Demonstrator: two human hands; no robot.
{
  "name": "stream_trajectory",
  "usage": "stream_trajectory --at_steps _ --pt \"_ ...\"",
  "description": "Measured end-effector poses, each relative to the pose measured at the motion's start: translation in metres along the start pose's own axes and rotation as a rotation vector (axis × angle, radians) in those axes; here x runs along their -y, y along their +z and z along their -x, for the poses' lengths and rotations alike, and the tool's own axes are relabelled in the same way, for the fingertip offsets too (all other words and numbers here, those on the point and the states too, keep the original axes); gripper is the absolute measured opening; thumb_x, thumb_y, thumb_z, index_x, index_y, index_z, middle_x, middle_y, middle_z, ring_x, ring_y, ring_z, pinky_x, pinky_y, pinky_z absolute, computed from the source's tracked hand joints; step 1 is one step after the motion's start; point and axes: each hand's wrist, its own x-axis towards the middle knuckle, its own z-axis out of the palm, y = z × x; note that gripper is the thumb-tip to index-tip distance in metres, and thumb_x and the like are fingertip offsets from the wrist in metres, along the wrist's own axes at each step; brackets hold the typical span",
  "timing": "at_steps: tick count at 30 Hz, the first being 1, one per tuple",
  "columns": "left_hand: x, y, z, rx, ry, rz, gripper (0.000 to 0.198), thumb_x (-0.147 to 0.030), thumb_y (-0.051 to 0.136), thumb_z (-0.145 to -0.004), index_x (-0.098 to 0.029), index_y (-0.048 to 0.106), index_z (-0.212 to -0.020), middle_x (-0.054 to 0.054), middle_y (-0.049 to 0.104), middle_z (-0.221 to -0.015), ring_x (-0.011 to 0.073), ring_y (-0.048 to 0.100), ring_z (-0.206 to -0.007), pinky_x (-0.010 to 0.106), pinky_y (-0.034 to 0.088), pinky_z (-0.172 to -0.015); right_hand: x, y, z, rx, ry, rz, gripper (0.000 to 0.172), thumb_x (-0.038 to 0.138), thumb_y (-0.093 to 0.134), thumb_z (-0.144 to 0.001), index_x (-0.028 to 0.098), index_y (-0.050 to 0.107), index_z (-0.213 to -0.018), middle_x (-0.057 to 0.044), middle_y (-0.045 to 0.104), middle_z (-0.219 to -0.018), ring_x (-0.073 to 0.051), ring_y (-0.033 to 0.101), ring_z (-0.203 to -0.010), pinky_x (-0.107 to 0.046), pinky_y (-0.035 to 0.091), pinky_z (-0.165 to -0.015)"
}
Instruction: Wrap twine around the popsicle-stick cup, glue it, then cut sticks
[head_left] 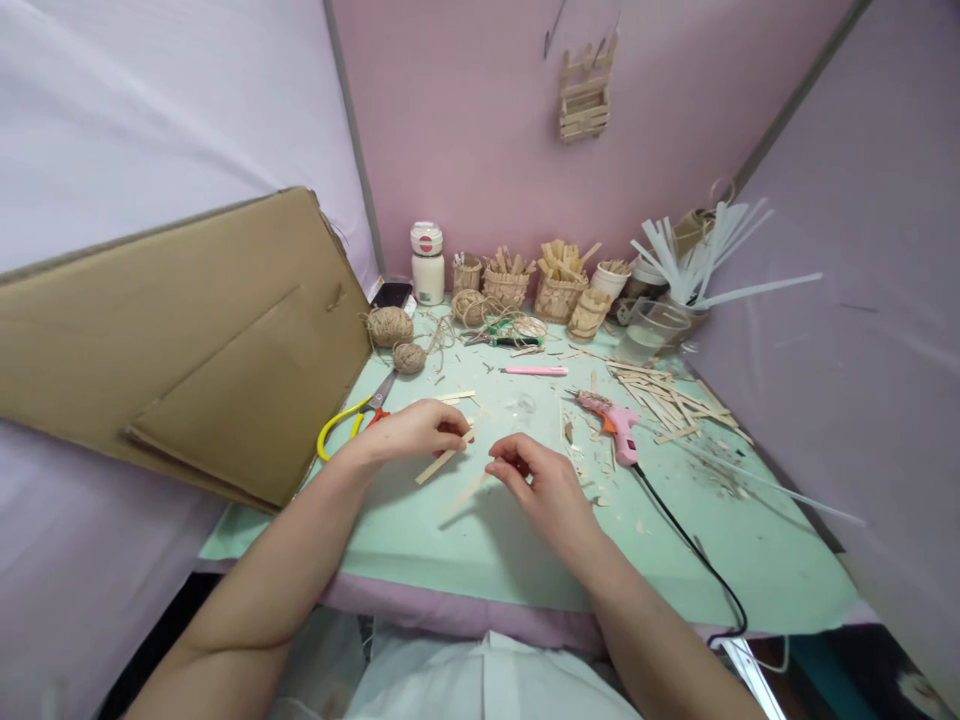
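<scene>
No words or numbers could be read. Nearest to a sign: a red round mark [426,243] on the lid [427,229] of the white bottle [429,280], which stood toward the back of the surface [405,540]. Any lettering within it was too small to make out. Glue gun [622,432]: print, if any, likewise illegible.

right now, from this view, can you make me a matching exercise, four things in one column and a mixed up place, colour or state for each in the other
1. left hand
2. glue gun
3. scissors
4. wooden rack

A. hanging on the wall
B. partly yellow, beside the left wrist
C. holding a flat wooden stick
D. mostly pink, to the right of the right hand

Pairs: 1-C, 2-D, 3-B, 4-A
</scene>
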Motion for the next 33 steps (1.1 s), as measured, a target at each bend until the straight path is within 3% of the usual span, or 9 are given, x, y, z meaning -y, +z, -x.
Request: stream_trajectory --at_steps 4,7,11,14,19,22,25,30,33 --pt "0.005 0.002 -0.002 0.0 0.02 -0.192 0.026 -0.031 0.059 -0.072 -0.019 0.07 -0.092 0.002 0.07 -0.082 0.0163 0.06 -0.075 0.024 0.041 -0.064 -0.004 0.004 -0.001 0.036 -0.006 0.02 0.005 0.024 0.055 -0.085 0.022 0.06 -0.084 0.002 0.064 -0.074 -0.013 0.055 -0.066 -0.024 0.04 -0.064" --pt "-0.002 0.0 0.003 -0.044 0.056 -0.086 0.026 -0.032 0.055 -0.076 -0.019 0.07 -0.092 0.003 0.07 -0.093 0.0169 0.061 -0.086 0.024 0.043 -0.072 -0.005 0.005 -0.003 0.038 -0.005 0.03 0.008 0.025 0.053 -0.085 0.022 0.061 -0.085 0.001 0.065 -0.075 -0.014 0.056 -0.066 -0.024 0.041 -0.063" --pt "-0.012 -0.002 0.01 0.189 0.079 0.179 0.028 -0.037 0.056 -0.079 -0.016 0.069 -0.093 0.003 0.068 -0.081 0.0137 0.061 -0.073 0.02 0.044 -0.061 0.001 0.006 -0.008 0.008 -0.033 0.048 0.012 0.026 0.05 -0.088 0.021 0.061 -0.086 0.0 0.066 -0.076 -0.014 0.058 -0.067 -0.024 0.042 -0.064" --pt "-0.016 -0.003 0.012 0.217 0.123 0.189 0.02 -0.034 0.062 -0.074 -0.016 0.068 -0.081 0.0 0.064 -0.07 0.0107 0.056 -0.064 0.019 0.041 -0.058 0.006 0.009 -0.011 -0.022 -0.037 0.003 0.011 0.027 0.05 -0.088 0.021 0.059 -0.087 -0.001 0.066 -0.076 -0.014 0.059 -0.067 -0.025 0.043 -0.065" --pt "-0.014 -0.025 0.029 -0.003 0.114 0.159 0.021 -0.036 0.055 -0.078 -0.017 0.064 -0.08 0.0 0.063 -0.074 0.011 0.053 -0.067 0.02 0.04 -0.06 0.01 0.014 -0.012 -0.068 0.011 -0.098 0.023 0.031 0.05 -0.088 0.02 0.052 -0.108 -0.004 0.065 -0.088 -0.014 0.06 -0.07 -0.026 0.047 -0.064" --pt "0.002 -0.045 0.045 -0.335 -0.028 0.042 0.026 -0.04 0.047 -0.082 -0.018 0.059 -0.08 0.0 0.061 -0.076 0.0125 0.053 -0.067 0.022 0.04 -0.06 0.009 0.019 -0.01 0.028 -0.011 -0.032 0.017 0.028 0.052 -0.087 0.02 0.055 -0.102 -0.004 0.064 -0.089 -0.014 0.06 -0.072 -0.027 0.046 -0.066" --pt "0.025 -0.053 0.052 -0.544 -0.258 -0.237 0.027 -0.04 0.041 -0.084 -0.018 0.056 -0.077 0.0 0.057 -0.071 0.0148 0.05 -0.063 0.025 0.036 -0.058 0.015 0.033 -0.011 0.182 -0.07 -0.023 0.008 0.025 0.052 -0.086 0.02 0.058 -0.09 -0.003 0.064 -0.085 -0.015 0.059 -0.078 -0.028 0.045 -0.071" --pt "0.053 -0.043 0.05 -0.508 -0.326 -0.402 0.024 -0.034 0.036 -0.085 -0.019 0.052 -0.077 0.005 0.059 -0.082 0.0167 0.054 -0.073 0.026 0.038 -0.064 0.036 0.078 -0.03 0.304 -0.112 -0.243 0.021 0.016 0.053 -0.08 0.02 0.056 -0.101 -0.006 0.062 -0.099 -0.018 0.059 -0.091 -0.03 0.046 -0.075" --pt "0.058 -0.04 0.05 -0.555 -0.38 -0.481 0.022 -0.032 0.034 -0.086 -0.019 0.049 -0.075 0.008 0.059 -0.084 0.0182 0.054 -0.076 0.027 0.038 -0.066 0.046 0.11 -0.052 0.317 0.049 -0.383 0.025 0.008 0.057 -0.068 0.021 0.057 -0.089 -0.001 0.06 -0.079 -0.019 0.059 -0.079 -0.03 0.046 -0.069"
